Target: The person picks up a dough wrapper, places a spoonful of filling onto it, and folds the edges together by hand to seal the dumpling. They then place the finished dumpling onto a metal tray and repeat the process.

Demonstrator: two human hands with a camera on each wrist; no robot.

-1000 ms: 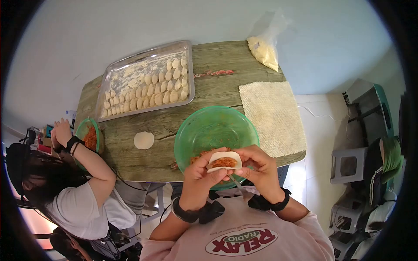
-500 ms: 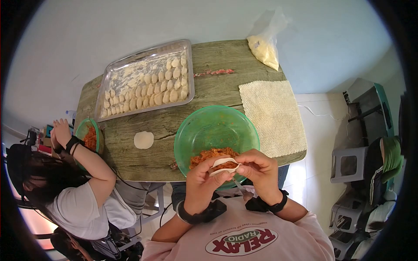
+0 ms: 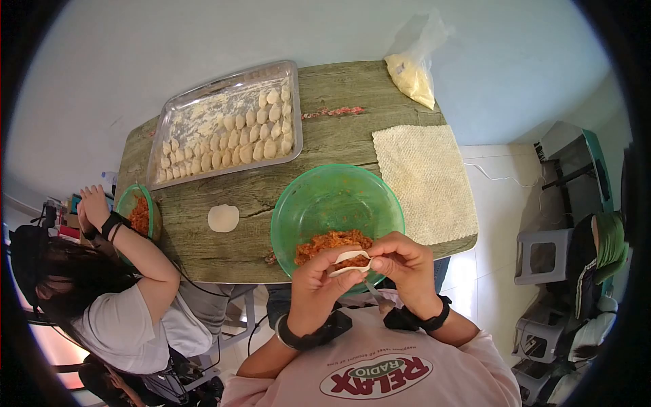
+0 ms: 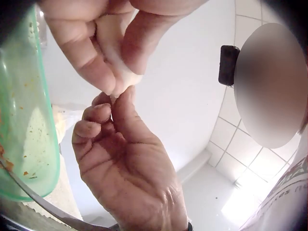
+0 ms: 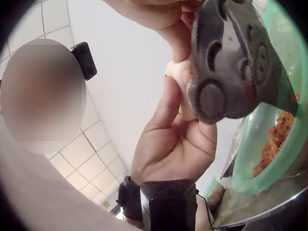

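Observation:
Above the near rim of a green bowl (image 3: 339, 203), the left hand (image 3: 315, 285) holds a white dough wrapper (image 3: 349, 270) between fingers and thumb. Orange-brown filling (image 3: 351, 262) shows between its raised edges. The right hand (image 3: 410, 271) pinches the wrapper's right end. In the left wrist view the right hand's (image 4: 139, 168) fingertips meet the wrapper (image 4: 115, 53) below the left hand's (image 4: 91, 33). A metal utensil (image 3: 373, 294) slants down beside the right hand; its face-patterned grey end (image 5: 226, 62) covers part of the fingers in the right wrist view.
A metal tray (image 3: 224, 74) holds rows of dumplings. One flat wrapper (image 3: 224, 218) lies left of the bowl. A cream cloth (image 3: 427, 183) and a bag of pale powder (image 3: 412, 78) are at the right. Another person (image 3: 129, 305) sits at left by a smaller green bowl (image 3: 154, 214).
The hands have lowered slightly toward the body. The wrapper, spread wider a second ago, is folded narrower, and its right end is now pinched. More filling shows in the bowl.

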